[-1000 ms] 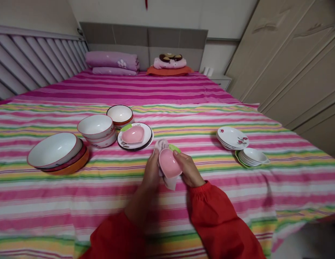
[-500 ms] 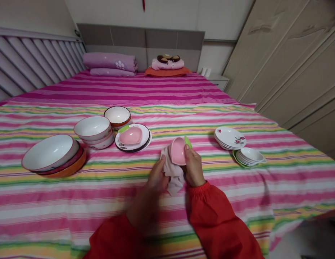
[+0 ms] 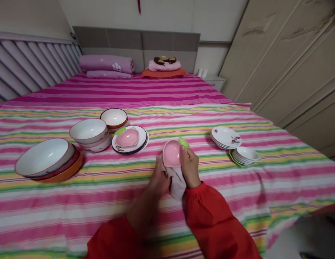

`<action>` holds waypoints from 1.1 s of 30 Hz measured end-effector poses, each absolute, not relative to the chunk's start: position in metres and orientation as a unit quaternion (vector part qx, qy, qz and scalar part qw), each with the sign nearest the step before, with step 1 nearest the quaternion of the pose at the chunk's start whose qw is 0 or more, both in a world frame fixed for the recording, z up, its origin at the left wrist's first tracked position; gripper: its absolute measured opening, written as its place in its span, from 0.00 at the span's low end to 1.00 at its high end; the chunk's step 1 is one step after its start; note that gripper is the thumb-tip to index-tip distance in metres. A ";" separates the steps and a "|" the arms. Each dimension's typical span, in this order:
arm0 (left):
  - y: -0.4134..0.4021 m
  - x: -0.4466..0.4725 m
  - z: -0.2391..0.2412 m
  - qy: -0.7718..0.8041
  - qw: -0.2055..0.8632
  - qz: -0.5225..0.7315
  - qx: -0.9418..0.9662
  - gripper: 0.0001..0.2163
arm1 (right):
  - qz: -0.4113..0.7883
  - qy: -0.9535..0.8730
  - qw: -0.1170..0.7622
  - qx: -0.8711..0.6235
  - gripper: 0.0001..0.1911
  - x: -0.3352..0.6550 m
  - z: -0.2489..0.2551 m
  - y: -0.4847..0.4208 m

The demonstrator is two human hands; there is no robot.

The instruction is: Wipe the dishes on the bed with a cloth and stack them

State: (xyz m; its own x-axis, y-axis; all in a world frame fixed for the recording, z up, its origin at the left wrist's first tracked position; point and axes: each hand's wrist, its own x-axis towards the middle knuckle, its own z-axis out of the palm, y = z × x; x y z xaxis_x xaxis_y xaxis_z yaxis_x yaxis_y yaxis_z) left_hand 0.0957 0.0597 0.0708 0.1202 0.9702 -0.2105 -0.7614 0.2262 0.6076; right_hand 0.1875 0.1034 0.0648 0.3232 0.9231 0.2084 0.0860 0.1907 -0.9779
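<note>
Right hand (image 3: 189, 168) gripped our pink dish (image 3: 172, 154) by its rim; left hand (image 3: 159, 177) clutched the cloth (image 3: 177, 180) beneath it, above the bed (image 3: 237, 187).

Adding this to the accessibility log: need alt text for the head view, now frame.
Over a striped bedspread, the right hand holds a pink peach-shaped dish tilted up, while the left hand presses a pale cloth under it. Stacked bowls and a matching pink dish on a plate lie to the left; small white plates lie to the right.
</note>
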 end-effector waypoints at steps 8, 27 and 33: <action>0.059 0.068 0.072 0.512 0.581 0.575 0.263 0.21 | 0.498 -0.466 0.576 -0.449 0.16 0.183 0.081 0.096; 0.066 0.051 0.077 0.664 0.382 0.537 0.353 0.18 | 0.597 -0.459 0.477 -0.453 0.25 0.206 0.079 0.106; 0.063 0.053 0.087 0.642 0.401 0.573 0.313 0.19 | 0.618 -0.401 0.515 -0.439 0.20 0.207 0.074 0.109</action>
State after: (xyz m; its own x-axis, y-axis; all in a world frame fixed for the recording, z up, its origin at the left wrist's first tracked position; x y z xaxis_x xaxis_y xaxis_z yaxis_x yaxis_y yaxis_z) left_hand 0.0535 0.0629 0.0870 -0.4828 0.8615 -0.1569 -0.0584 0.1471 0.9874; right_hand 0.2066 0.1089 0.0736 -0.0842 0.9880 -0.1297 -0.2842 -0.1486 -0.9472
